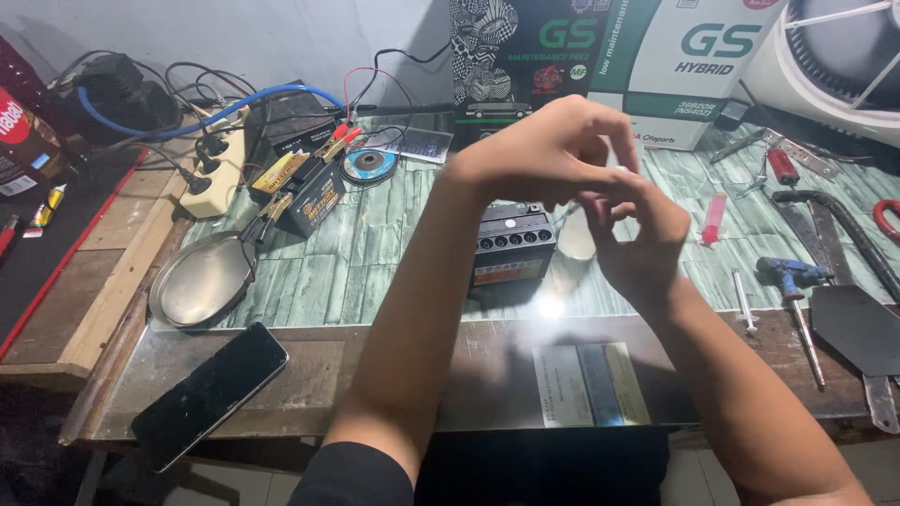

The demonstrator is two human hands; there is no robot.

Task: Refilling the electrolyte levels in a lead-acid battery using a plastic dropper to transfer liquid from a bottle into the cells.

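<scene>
My left hand (548, 150) and my right hand (637, 234) meet in mid-air above the glass-topped table (375, 272), fingers curled and touching around something very small and pale that I cannot make out. Just below and behind them stands a small black battery (511, 248) with a row of caps on top and a coloured label on its front. My forearms rise from the near edge of the table and hide part of the battery's right side.
A black phone (211, 394) lies front left, beside a round metal pan (202, 281). Another small battery (305, 187) with clips and wires sits by a power strip (220, 169). A pink syringe (714, 220), a blue-handled screwdriver (797, 290), blades and boxes (609, 56) lie right and behind.
</scene>
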